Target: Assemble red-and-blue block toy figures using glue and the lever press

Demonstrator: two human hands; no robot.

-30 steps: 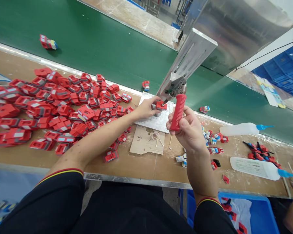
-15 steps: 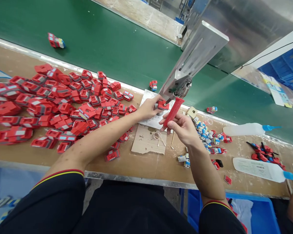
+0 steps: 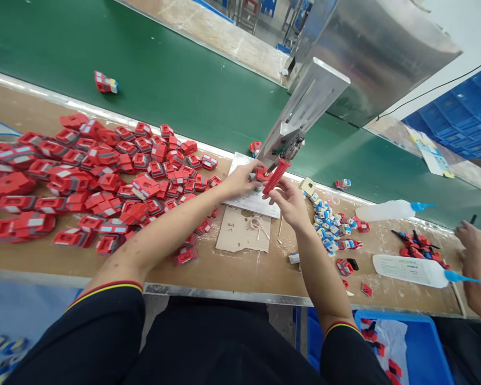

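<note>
At the metal toggle clamp [image 3: 291, 141], my left hand [image 3: 241, 181] pinches a small red toy car part [image 3: 261, 174] on the metal base plate [image 3: 250, 203]. The clamp's tip is close to the part; whether they touch is hard to tell. My right hand [image 3: 292, 203] has its fingers around the lower end of the clamp's ribbed red handle [image 3: 277, 175]. Below the plate lies a piece of cardboard [image 3: 240, 235] with a loop of string-like material on it.
Many red toy parts [image 3: 104, 155] are heaped at left. Small blue-and-white parts [image 3: 324, 224] lie at right, beside two white squeeze bottles [image 3: 409, 270]. Behind runs a green conveyor belt [image 3: 176, 69] carrying a few toys. A co-worker's hand [image 3: 475, 238] is at far right.
The view has shifted, moving the clamp leftward in the picture. The red handle tilts a little differently, with my right hand still at its end. A co-worker's hand has come into view.
</note>
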